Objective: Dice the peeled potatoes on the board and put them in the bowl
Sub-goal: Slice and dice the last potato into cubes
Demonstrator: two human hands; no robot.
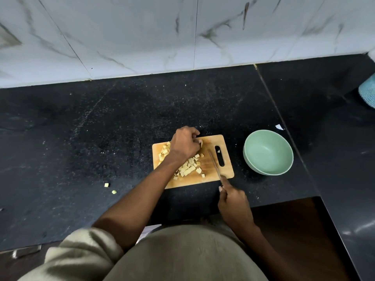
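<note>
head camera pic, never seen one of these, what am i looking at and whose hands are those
This is one picture from a wide-angle camera worn on a person's head, looking down at their own two bare hands; there is no machine. They stand at a black counter. On it lies a wooden cutting board covered with diced potato pieces. The left hand is curled over the pile and seems to pinch a small piece. The right hand grips a knife, its blade lying over the board. To the right sits a green bowl, with nothing in it yet. Two stray cubes lie on the counter left of the board.
</note>
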